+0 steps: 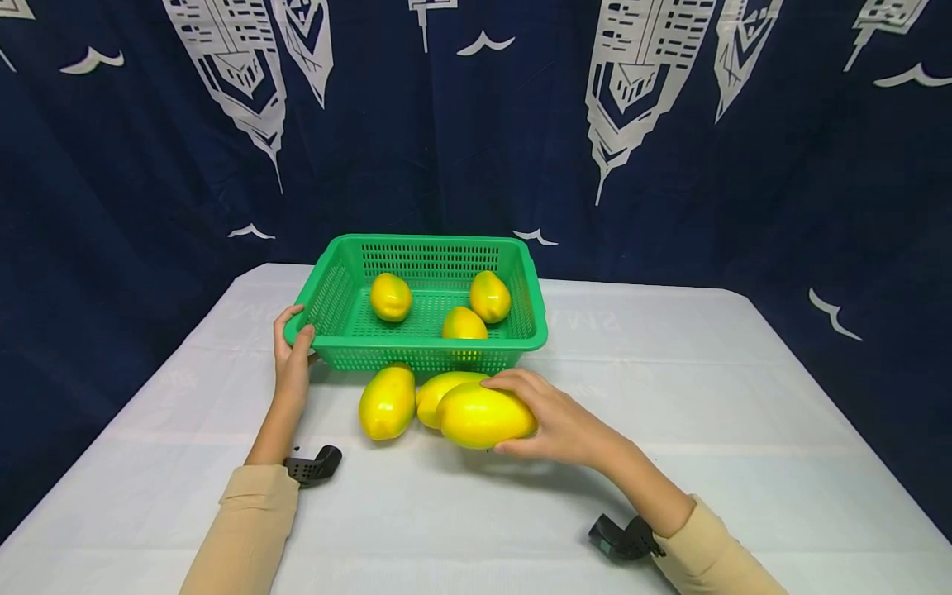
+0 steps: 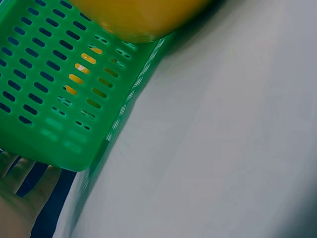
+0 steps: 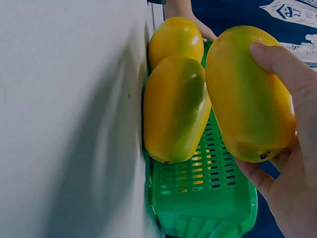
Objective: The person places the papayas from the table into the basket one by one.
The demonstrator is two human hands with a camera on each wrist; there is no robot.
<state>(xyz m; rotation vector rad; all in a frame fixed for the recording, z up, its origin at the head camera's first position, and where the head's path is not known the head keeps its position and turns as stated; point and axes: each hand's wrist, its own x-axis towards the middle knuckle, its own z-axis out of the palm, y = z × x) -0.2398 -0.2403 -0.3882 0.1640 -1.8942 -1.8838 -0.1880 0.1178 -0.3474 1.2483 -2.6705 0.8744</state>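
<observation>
My right hand (image 1: pixel 558 417) grips a yellow mango (image 1: pixel 487 416), thumb on one side and fingers on the other. In the right wrist view this mango (image 3: pixel 250 94) is held off the table and shows a greenish streak. Partly hidden behind it, a second mango (image 1: pixel 439 397) lies on the table. To its left rests another mango (image 1: pixel 387 402). A green plastic basket (image 1: pixel 416 343) stands behind them, and my left hand (image 1: pixel 292 351) holds its front left corner. Inside are three mangoes: one at the left (image 1: pixel 391 297), two at the right (image 1: pixel 489 297).
A white cloth (image 1: pixel 669 372) covers the table, its far edge meeting a dark blue curtain (image 1: pixel 461 124) with white building prints. Black wrist cameras (image 1: pixel 316 465) sit on both forearms. Perforated walls surround the open-topped basket.
</observation>
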